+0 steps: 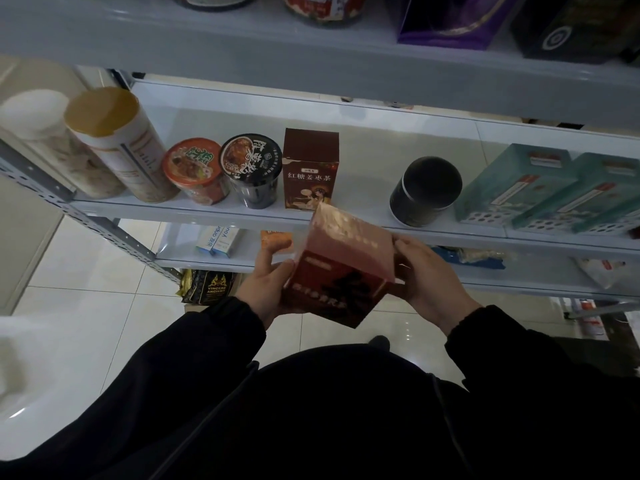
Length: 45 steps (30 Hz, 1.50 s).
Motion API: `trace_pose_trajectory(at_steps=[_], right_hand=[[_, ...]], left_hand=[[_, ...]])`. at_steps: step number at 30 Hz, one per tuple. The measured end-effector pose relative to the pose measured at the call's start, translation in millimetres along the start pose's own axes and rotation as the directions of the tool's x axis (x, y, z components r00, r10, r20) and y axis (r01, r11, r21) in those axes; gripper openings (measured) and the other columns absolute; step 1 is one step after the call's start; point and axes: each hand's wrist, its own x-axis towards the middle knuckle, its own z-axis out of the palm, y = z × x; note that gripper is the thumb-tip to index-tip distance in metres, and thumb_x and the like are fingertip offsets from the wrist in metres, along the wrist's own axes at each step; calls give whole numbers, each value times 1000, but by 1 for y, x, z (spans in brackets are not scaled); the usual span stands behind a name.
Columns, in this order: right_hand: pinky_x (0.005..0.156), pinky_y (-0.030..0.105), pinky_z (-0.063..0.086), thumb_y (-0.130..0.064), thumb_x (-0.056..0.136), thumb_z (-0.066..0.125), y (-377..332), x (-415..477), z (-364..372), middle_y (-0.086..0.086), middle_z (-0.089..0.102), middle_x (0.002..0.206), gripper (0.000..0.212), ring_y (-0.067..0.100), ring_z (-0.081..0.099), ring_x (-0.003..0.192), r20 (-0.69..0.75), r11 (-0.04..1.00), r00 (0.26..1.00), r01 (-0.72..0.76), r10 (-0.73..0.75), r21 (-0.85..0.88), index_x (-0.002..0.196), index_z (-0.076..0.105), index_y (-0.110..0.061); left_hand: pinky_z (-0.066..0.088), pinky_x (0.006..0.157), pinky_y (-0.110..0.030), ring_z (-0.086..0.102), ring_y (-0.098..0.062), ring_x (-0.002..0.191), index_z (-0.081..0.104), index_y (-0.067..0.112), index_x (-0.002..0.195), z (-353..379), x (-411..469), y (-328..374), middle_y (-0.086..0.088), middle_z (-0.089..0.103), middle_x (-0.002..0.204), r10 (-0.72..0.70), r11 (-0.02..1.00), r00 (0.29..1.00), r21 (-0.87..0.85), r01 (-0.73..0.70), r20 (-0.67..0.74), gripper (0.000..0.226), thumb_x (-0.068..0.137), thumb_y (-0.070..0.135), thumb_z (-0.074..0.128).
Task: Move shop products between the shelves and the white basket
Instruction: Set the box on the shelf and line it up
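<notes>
The red box [341,271] is at centre frame, tilted, in front of and below the middle shelf [367,133]. The left hand [265,285] grips its left side, fingers curled under and thumb on the printed face. The right hand [426,275] grips the right side in the same way.

Judged step: set the box on the shelf (the direction of transfer cannot be confirmed).

1. Level the box upright before lifting.
2. Aim for the bare gap between the brown tea box [310,168] and the black canister [426,190].
3. Clear the shelf lip, then lower the box.
4. Avoid touching either neighbour; the tea box looks light and may tip.

The white basket [31,368] sits at lower left.
</notes>
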Motion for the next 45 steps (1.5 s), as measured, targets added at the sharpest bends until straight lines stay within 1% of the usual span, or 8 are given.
trace_pose_trajectory(at_steps=[5,9,15,20,23,28,38,45], right_hand=[[99,48,53,-20,103,58,-3,8,2,11,74,113,21,21,69,103,-8,997,998,57,-57,-61,121,66,-12],[86,42,54,-17,102,59,-12,12,2,2,70,89,14,13,67,81,86,997,993,78,-79,24,92,69,-18],[76,34,56,-9,102,58,-23,18,1,-3,71,80,13,9,68,73,146,994,983,108,-108,8,93,66,-14],[78,33,58,-5,101,60,-27,27,-12,-2,69,80,13,9,68,74,77,991,989,129,-127,-30,94,63,-16],[92,45,55,-17,101,63,-28,33,-22,3,74,95,4,23,71,96,57,997,996,63,-61,-33,98,66,-16],[96,55,54,-59,83,62,-28,37,-31,-3,77,112,53,23,69,114,199,995,975,-102,97,15,122,69,-24],[100,57,50,-36,105,48,-32,62,-55,13,69,132,40,35,60,129,118,982,987,-124,108,143,138,61,-19],[88,35,61,-37,96,66,-35,61,-55,-10,62,132,55,12,63,120,154,984,985,106,-84,-142,147,46,-31]], left_hand=[[60,60,-43,76,-23,81,65,19,118,4,5,4,-6,78,98,-120,972,992,-199,123,27,48,105,54,34],[59,50,-36,62,-18,60,62,9,99,7,4,6,-7,66,77,-168,934,986,-323,154,-16,41,105,45,42],[62,69,-49,74,-33,103,58,15,137,10,15,2,-17,70,128,-223,928,973,-319,193,-62,52,105,52,42],[57,51,-34,70,-17,57,65,12,99,26,19,4,-9,72,85,-167,952,979,-277,129,-115,29,104,35,47],[61,58,-42,75,-26,73,64,12,106,37,19,12,-12,75,95,-93,949,990,-308,58,-102,22,102,30,52],[58,65,-33,63,-16,97,69,19,90,50,23,14,3,71,93,135,984,988,-110,-142,-70,27,101,12,45],[56,80,-37,67,-9,83,62,11,96,74,31,17,5,71,90,235,970,972,60,-234,-18,25,73,12,51],[50,106,-44,58,-13,128,59,44,115,70,47,11,2,66,131,191,899,982,403,-173,-4,49,71,60,72]])
